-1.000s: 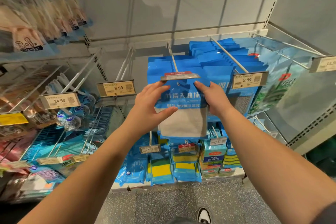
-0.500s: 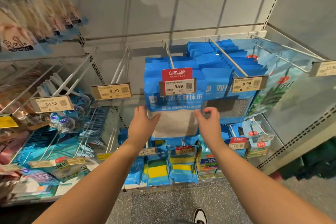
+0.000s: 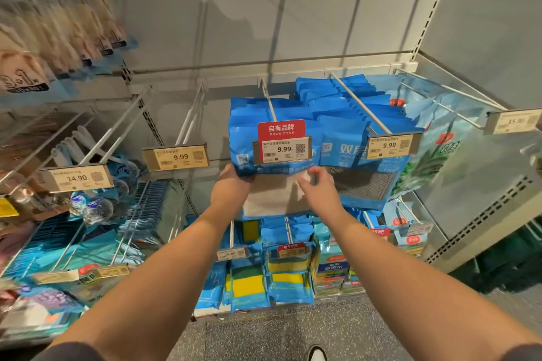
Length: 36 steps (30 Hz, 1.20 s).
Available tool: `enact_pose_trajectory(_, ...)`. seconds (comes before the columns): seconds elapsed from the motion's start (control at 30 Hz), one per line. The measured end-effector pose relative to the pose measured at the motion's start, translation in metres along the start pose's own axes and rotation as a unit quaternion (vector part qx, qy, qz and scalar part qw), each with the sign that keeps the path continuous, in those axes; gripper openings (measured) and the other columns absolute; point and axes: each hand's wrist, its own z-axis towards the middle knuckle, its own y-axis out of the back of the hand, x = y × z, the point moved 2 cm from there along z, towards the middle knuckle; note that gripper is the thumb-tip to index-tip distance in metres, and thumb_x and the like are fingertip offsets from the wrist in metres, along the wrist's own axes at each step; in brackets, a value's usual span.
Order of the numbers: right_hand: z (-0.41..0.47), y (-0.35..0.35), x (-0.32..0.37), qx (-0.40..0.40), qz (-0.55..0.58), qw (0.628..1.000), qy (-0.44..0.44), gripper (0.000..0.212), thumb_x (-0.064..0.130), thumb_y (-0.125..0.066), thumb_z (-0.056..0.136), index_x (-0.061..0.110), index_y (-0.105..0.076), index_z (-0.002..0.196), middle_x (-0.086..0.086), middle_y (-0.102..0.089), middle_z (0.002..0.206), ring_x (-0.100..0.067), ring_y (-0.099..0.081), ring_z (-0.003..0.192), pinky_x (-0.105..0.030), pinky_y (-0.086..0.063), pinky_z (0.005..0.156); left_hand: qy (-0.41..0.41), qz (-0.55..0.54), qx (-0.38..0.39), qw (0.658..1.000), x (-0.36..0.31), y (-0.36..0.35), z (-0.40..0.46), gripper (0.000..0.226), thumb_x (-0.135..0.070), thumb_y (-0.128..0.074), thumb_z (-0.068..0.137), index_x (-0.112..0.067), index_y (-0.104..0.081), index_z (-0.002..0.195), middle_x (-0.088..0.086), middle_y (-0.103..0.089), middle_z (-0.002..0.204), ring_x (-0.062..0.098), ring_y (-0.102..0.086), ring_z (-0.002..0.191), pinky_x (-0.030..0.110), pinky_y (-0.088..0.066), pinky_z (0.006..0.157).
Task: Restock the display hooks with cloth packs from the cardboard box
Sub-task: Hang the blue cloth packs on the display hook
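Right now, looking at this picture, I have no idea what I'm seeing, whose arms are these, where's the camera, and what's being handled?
There is no machine here. The camera sits on a person's head, looking forward and down, so the two bare arms are their own. They face a shop display of metal hooks hung with packaged goods. The left hand grips the left edge of a blue cloth pack hanging at the front of the middle hook, below a 9.99 price tag. The right hand touches the pack's right side. No cardboard box is in view.
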Motion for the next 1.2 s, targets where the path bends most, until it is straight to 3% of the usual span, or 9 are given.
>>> enact_pose_trajectory(0.23, -0.042, 0.016, -0.001, -0.005, -0.065, 0.998, -0.011, 0.045, 0.03, -0.058, 0.098, 0.016, -0.044, 0.139, -0.008, -0.035, 0.143, -0.023, -0.058, 0.094, -0.041, -0.052, 0.089, -0.019, 0.004, 0.057, 0.998, 0.036, 0.019, -0.039, 0.059, -0.041, -0.062, 0.096, -0.004, -0.044, 0.138, 0.01, -0.055, 0.127, 0.019, -0.055, 0.09, 0.03, -0.043, 0.073)
enact_pose_trajectory(0.33, -0.069, 0.018, 0.002, 0.008, -0.125, 0.992, -0.015, 0.045, 0.031, -0.056, 0.099, 0.016, -0.043, 0.139, -0.007, -0.04, 0.143, -0.019, -0.051, 0.098, -0.036, -0.046, 0.087, -0.031, 0.052, 0.087, 0.994, 0.056, 0.034, -0.063, 0.049, -0.04, -0.058, 0.099, -0.005, -0.049, 0.131, 0.01, -0.056, 0.125, 0.022, -0.053, 0.091, 0.033, -0.044, 0.076)
enact_pose_trajectory(0.43, -0.101, 0.014, 0.006, 0.039, -0.17, 0.985, 0.006, 0.042, 0.032, -0.055, 0.099, 0.016, -0.045, 0.137, -0.006, -0.046, 0.14, -0.024, -0.056, 0.104, -0.034, -0.045, 0.082, -0.023, 0.093, 0.104, 0.99, 0.074, 0.058, -0.087, 0.043, -0.043, -0.057, 0.098, -0.009, -0.051, 0.124, 0.004, -0.055, 0.105, 0.021, -0.053, 0.081, 0.032, -0.039, 0.064)
enact_pose_trajectory(0.57, -0.146, -0.001, 0.025, 0.098, -0.216, 0.971, 0.043, 0.043, 0.033, -0.054, 0.1, 0.014, -0.047, 0.138, -0.006, -0.049, 0.137, -0.024, -0.057, 0.098, -0.032, -0.044, 0.079, -0.059, 0.139, 0.104, 0.983, 0.099, 0.093, -0.123, 0.034, -0.041, -0.058, 0.098, -0.013, -0.057, 0.115, 0.006, -0.062, 0.105, 0.022, -0.056, 0.088, 0.029, -0.041, 0.072)
enact_pose_trajectory(0.73, -0.207, -0.03, 0.053, 0.167, -0.292, 0.934, 0.123, 0.044, 0.033, -0.055, 0.099, 0.009, -0.05, 0.137, -0.008, -0.054, 0.134, -0.025, -0.056, 0.115, -0.032, -0.044, 0.09, -0.084, 0.15, 0.075, 0.982, 0.132, 0.141, -0.187, 0.019, -0.035, -0.059, 0.096, -0.017, -0.059, 0.097, 0.002, -0.063, 0.091, 0.021, -0.06, 0.082, 0.03, -0.041, 0.062)
enact_pose_trajectory(0.8, -0.233, -0.045, 0.06, 0.195, -0.314, 0.917, 0.153, 0.041, 0.033, -0.056, 0.098, 0.009, -0.054, 0.132, -0.009, -0.059, 0.128, -0.026, -0.058, 0.112, -0.035, -0.047, 0.094, -0.08, 0.152, 0.065, 0.983, 0.149, 0.159, -0.221, 0.021, -0.038, -0.061, 0.095, -0.017, -0.061, 0.095, 0.003, -0.065, 0.092, 0.025, -0.062, 0.087, 0.034, -0.048, 0.071)
enact_pose_trajectory(0.93, -0.298, -0.074, 0.069, 0.237, -0.348, 0.884, 0.201, 0.034, 0.03, -0.056, 0.097, 0.008, -0.06, 0.121, -0.011, -0.06, 0.119, -0.029, -0.06, 0.108, -0.039, -0.048, 0.093, -0.053, 0.16, 0.035, 0.985, 0.195, 0.186, -0.301, 0.027, -0.036, -0.061, 0.097, -0.013, -0.064, 0.11, 0.005, -0.067, 0.108, 0.026, -0.063, 0.099, 0.034, -0.049, 0.084)
enact_pose_trajectory(1.07, -0.372, -0.108, 0.067, 0.3, -0.383, 0.84, 0.241, 0.042, 0.034, -0.054, 0.099, 0.009, -0.054, 0.132, -0.01, -0.056, 0.131, -0.027, -0.057, 0.115, -0.032, -0.045, 0.094, -0.008, 0.168, 0.025, 0.985, 0.246, 0.209, -0.389, 0.032, -0.036, -0.06, 0.098, -0.011, -0.061, 0.119, 0.005, -0.063, 0.12, 0.024, -0.059, 0.101, 0.033, -0.046, 0.085)
enact_pose_trajectory(1.2, -0.444, -0.149, 0.066, 0.361, -0.402, 0.8, 0.26, 0.043, 0.036, -0.053, 0.1, 0.009, -0.054, 0.133, -0.01, -0.055, 0.134, -0.027, -0.056, 0.116, -0.038, -0.046, 0.098, 0.052, 0.178, 0.01, 0.983, 0.297, 0.244, -0.467, 0.04, -0.04, -0.059, 0.099, -0.014, -0.058, 0.13, 0.004, -0.058, 0.132, 0.023, -0.057, 0.117, 0.031, -0.044, 0.091)
